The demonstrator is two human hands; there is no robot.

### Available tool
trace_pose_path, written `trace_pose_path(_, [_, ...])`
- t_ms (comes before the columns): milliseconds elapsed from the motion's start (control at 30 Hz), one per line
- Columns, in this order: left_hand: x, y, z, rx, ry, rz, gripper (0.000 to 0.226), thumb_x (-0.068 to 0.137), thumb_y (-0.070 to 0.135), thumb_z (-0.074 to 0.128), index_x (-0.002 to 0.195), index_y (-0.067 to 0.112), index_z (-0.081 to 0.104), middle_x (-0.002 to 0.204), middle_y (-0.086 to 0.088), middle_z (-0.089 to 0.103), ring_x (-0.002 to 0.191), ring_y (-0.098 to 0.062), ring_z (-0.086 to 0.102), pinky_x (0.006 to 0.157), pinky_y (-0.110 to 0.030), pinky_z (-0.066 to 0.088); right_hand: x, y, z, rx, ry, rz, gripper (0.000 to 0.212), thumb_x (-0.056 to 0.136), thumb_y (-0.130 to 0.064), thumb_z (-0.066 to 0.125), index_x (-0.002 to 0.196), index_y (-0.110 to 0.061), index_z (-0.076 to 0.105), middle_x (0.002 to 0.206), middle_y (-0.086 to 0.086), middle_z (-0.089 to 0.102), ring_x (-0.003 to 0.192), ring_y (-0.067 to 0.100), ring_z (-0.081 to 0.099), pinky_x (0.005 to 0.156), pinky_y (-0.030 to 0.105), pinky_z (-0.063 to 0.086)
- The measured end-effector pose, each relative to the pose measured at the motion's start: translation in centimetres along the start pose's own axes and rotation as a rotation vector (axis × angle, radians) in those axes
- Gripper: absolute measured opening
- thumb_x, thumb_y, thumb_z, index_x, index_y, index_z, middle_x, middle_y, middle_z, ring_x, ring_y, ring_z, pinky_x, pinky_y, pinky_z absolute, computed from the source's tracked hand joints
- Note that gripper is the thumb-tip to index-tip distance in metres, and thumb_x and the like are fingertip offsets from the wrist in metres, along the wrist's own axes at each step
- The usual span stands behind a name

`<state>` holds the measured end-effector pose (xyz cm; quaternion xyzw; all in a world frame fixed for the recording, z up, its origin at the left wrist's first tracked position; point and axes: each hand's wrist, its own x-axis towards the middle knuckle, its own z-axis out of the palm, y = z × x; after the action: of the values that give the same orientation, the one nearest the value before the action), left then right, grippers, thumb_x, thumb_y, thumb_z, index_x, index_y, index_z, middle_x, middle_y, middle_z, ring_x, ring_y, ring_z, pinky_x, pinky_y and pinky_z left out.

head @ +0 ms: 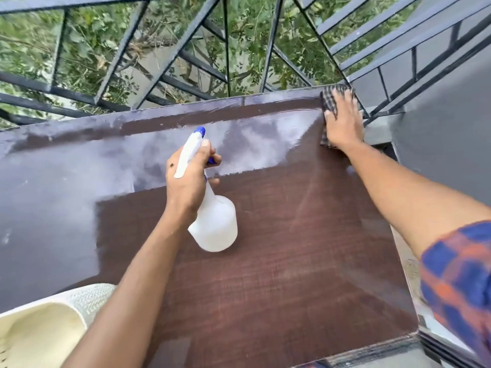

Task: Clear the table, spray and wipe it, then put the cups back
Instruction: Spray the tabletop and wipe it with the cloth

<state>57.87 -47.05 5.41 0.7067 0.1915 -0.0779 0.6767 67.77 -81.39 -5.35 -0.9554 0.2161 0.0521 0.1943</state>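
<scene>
At the far right corner of the table [265, 274], in the upper right of the frame, my right hand [342, 120] lies flat with fingers spread, pressing a dark checked cloth [335, 94] onto the wood right where the top meets its edge. Part of the cloth shows above my fingertips and a strip hangs down past the heel of my palm; the rest is hidden under the hand. My right sleeve [459, 282], checked in blue and orange, fills the lower right.

Near the middle of the frame my left hand [190, 179] is closed around the neck of a white spray bottle [215, 221], held above the table and tilted so its rounded body points toward me and its blue nozzle [200, 131] points away toward the far edge. One finger curls over the blue trigger; I cannot tell whether it is squeezed.

The brown wood-grain top is bare of cups. Its far half and left side carry a pale sheen, perhaps wet film or sky glare, while the near part looks dull and darker.

In the lower left corner sits a cream plastic chair [39, 328] with a woven-pattern back, just beside the table's near edge. Beyond the table a black metal railing [170, 57] runs across the top of the frame, with green foliage [87, 38] behind it.
</scene>
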Motion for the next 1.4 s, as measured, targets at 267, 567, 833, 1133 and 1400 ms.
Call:
trace_pose_path(267, [-3.2,-1.3,-0.5,0.008,-0.006,-0.038,0.026,0.099,0.036,0.057,0.087,0.015,0.068,0.082,-0.001,0.072,0.085,-0.013,0.071,0.059,-0.027,0.056,-13.2,4.0,3.4,0.092,0.253,0.22,0.06,0.098,-0.034,0.049,0.155,-0.027,0.035,0.166,0.006,0.023,0.152,0.029,0.022,0.122,0.046,0.017])
trace_pose_path(567, [-8.7,-2.6,-3.5,0.046,0.125,-0.052,0.027,0.101,0.033,0.053,0.088,0.014,0.066,0.081,0.001,0.071,0.095,-0.019,0.072,0.061,-0.031,0.055,-22.5,-7.9,8.6,-0.045,-0.054,-0.353,0.062,0.101,-0.029,0.048,0.159,-0.028,0.025,0.168,0.006,0.014,0.154,0.031,0.014,0.123,0.053,0.015])
trace_pose_path(833, [-14.6,-4.1,-1.3,0.01,0.217,-0.059,0.026,0.102,0.027,0.053,0.093,0.007,0.066,0.09,-0.011,0.066,0.091,-0.02,0.068,0.06,-0.026,0.055,-24.0,2.0,6.8,-0.041,-0.163,-0.935,0.053,0.098,-0.036,0.053,0.15,-0.032,0.044,0.161,0.002,0.036,0.148,0.027,0.034,0.12,0.05,0.026])
trace_pose_path(1133, [-19.8,-4.6,3.5,0.011,0.147,-0.046,0.035,0.1,0.033,0.055,0.069,0.033,0.072,0.088,-0.005,0.069,0.092,-0.015,0.067,0.059,-0.028,0.055,-19.1,17.1,-0.3,0.089,-0.009,-0.208,0.063,0.101,-0.036,0.05,0.159,-0.03,0.025,0.168,0.006,0.014,0.15,0.031,0.028,0.119,0.046,0.03])
trace_pose_path(1400, [-22.1,-6.2,5.7,0.093,0.024,-0.054,0.027,0.099,0.036,0.057,0.082,0.02,0.07,0.083,0.004,0.072,0.093,-0.015,0.07,0.059,-0.029,0.055,-36.8,23.2,1.9,0.053,0.094,-0.146,0.061,0.101,-0.029,0.052,0.157,-0.028,0.029,0.169,0.002,0.015,0.149,0.032,0.029,0.117,0.051,0.032])
